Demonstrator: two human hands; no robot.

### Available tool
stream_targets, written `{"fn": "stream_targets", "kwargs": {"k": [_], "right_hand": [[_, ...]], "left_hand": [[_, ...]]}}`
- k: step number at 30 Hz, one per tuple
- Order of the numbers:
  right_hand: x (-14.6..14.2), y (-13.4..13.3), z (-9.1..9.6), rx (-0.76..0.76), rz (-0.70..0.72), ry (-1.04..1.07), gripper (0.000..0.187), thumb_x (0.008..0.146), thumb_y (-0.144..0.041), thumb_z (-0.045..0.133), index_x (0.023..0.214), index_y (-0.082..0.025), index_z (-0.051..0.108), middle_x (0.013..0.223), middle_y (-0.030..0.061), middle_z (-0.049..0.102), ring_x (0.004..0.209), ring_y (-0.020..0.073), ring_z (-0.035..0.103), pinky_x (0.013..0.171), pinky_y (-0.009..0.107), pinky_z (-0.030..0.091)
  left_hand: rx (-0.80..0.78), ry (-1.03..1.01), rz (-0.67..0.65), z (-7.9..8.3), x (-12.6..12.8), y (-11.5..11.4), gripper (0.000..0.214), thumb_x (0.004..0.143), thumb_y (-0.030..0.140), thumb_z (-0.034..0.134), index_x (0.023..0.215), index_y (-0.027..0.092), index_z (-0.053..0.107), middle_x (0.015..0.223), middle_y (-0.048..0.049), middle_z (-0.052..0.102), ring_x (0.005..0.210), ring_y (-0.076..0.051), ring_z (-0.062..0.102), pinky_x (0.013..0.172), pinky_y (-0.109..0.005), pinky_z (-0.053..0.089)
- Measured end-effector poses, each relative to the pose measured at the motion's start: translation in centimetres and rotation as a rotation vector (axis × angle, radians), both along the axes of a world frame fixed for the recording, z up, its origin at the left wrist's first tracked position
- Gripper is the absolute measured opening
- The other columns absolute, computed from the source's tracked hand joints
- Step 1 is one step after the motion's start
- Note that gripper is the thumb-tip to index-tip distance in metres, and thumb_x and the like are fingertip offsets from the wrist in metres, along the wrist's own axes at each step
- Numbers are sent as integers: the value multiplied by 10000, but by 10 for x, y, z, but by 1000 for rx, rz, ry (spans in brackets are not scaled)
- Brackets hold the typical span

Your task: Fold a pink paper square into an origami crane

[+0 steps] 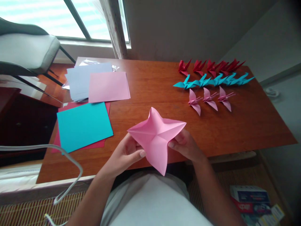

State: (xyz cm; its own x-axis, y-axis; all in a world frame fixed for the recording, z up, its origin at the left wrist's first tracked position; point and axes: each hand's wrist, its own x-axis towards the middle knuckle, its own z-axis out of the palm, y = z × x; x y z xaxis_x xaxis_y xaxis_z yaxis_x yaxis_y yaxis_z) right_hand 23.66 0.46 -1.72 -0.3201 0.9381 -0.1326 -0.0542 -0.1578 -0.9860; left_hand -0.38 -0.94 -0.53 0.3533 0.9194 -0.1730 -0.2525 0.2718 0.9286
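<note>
A pink paper sheet point(157, 135), creased into a four-pointed star shape, is held above the near edge of the wooden table point(150, 94). My left hand point(125, 153) pinches its left side, thumb on top. My right hand point(185, 145) grips its right side with fingers curled under the paper. Both hands are closed on the same sheet.
Flat sheets lie at the left: a teal sheet point(83, 125) over a red one, a pink sheet point(108, 87) and a lavender stack point(82, 78). Rows of folded cranes sit at the right: red point(210, 66), teal point(213, 81), pink point(210, 99). A chair point(25, 47) stands far left; boxes point(255, 201) lie on the floor.
</note>
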Motion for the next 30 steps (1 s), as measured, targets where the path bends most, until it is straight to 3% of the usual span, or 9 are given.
{"fn": "stream_targets", "kwargs": {"k": [5, 11, 19, 24, 27, 30], "right_hand": [[-2, -3, -7, 25, -3, -67, 605, 826, -444, 804, 1377, -303, 599, 1439, 73, 633, 1300, 275, 626, 1020, 397, 580], [-5, -3, -5, 74, -3, -99, 546, 859, -432, 775, 1361, -294, 613, 1360, 69, 678, 1296, 277, 623, 1033, 388, 567], [-18, -10, 14, 6, 1, -38, 569, 910, -478, 700, 1431, -306, 552, 1407, 64, 653, 1240, 274, 664, 1048, 407, 567], [-31, -14, 27, -50, -62, -74, 483, 917, -474, 676, 1342, -254, 607, 1251, 79, 727, 1137, 283, 709, 1000, 413, 597], [-38, -18, 26, -59, -99, -122, 424, 906, -465, 682, 1265, -241, 649, 1056, 75, 772, 1077, 294, 727, 960, 419, 611], [-43, -20, 20, -49, -198, -165, 364, 864, -447, 713, 1161, -239, 683, 991, 76, 778, 1093, 316, 720, 905, 416, 626]], "left_hand": [[12, 97, 106, -1, 7, 2, 646, 819, 424, 821, 1386, 214, 594, 1368, -143, 674, 1260, -327, 639, 978, -374, 585], [21, 80, 89, 0, 13, 2, 724, 824, 470, 808, 1445, 204, 549, 1291, -148, 716, 1157, -305, 696, 949, -366, 597], [87, 124, 175, -5, 17, -1, 726, 817, 468, 814, 1442, 216, 544, 1388, -157, 656, 1239, -325, 653, 987, -393, 586], [141, 136, 224, -8, 24, -3, 639, 818, 451, 816, 1373, 222, 601, 1329, -135, 682, 1214, -303, 660, 985, -390, 588], [155, 162, 245, -6, 28, -5, 522, 824, 435, 813, 1268, 208, 659, 1219, -122, 724, 1181, -302, 675, 990, -414, 589], [166, 181, 249, -3, 31, -6, 466, 819, 442, 815, 1197, 201, 687, 1087, -109, 751, 1245, -334, 643, 1032, -457, 569]]}}
